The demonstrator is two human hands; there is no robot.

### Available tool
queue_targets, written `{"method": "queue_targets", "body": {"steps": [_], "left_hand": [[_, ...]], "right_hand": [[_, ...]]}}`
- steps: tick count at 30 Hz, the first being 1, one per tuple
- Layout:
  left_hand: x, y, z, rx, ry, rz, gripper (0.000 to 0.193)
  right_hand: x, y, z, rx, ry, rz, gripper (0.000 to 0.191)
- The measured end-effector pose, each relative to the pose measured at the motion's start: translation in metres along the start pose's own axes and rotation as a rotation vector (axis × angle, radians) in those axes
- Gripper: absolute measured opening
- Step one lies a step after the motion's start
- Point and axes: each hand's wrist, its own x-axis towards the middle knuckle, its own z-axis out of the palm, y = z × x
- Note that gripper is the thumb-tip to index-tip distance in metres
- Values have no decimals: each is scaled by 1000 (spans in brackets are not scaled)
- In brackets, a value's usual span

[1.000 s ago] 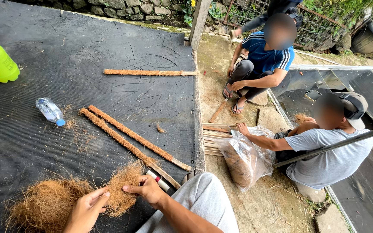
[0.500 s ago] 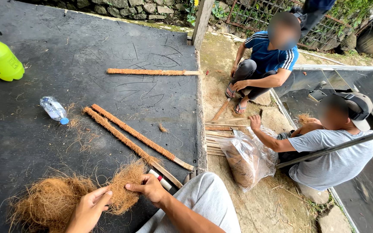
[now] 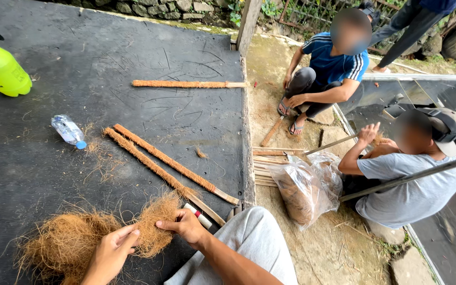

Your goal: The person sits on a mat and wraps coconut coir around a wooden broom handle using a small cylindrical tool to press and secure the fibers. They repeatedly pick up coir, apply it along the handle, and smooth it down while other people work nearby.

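Coconut fibre point(image 3: 151, 227) lay gathered in a loose brown tuft on the black rubber mat point(image 3: 106, 63), and both of the person's hands were on it. Their left hand point(image 3: 109, 250) pinched the tuft's near edge between thumb and fingers, while their right hand point(image 3: 186, 226) gripped the far side of the same tuft, fingers curled into the strands. A larger heap of fibre point(image 3: 62, 245) spread out to the left of the tuft, touching it, with stray threads trailing over the mat. Just beyond the right hand a small white tube with a red band point(image 3: 199, 215) rested on the mat, next to the lower ends of two long fibre-wrapped sticks point(image 3: 164, 166) lying side by side on a diagonal. A third wrapped stick point(image 3: 188, 84) lay crosswise farther up the mat, well apart from the pair. A clear plastic water bottle with a blue cap point(image 3: 68, 131) lay on its side near the upper ends of the pair, and a yellow-green spray bottle point(image 3: 0, 68) stood at the mat's left edge. The person's knee in grey trousers point(image 3: 249, 240) came in from below. Off the mat, on bare earth, a clear plastic bag point(image 3: 304, 187) slumped beside a bundle of bare wooden sticks point(image 3: 265, 166). Two other people crouched there, one in a blue shirt point(image 3: 333, 66), one in a grey shirt point(image 3: 412, 184) holding up a thin stick
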Motion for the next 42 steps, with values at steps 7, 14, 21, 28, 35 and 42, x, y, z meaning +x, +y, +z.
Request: {"method": "queue_targets", "body": {"steps": [7,14,21,28,35,42], "left_hand": [[-4,7,-1,28,15,-2,64],[4,3,3,-199,4,82,63],[7,4,2,-225,-26,61,62],[0,10,0,-39,5,13,64],[5,3,1,0,8,-1,64],[9,-2,4,-35,19,57,64]], "right_hand": [[1,1,-2,-62,4,-36,20],[1,2,0,-28,-9,-40,21],[1,0,0,-8,6,-8,21],[2,2,-2,-15,11,-12,16],[4,4,-4,-37,11,-16,17],[3,5,-5,-24,4,-31,17]]}}
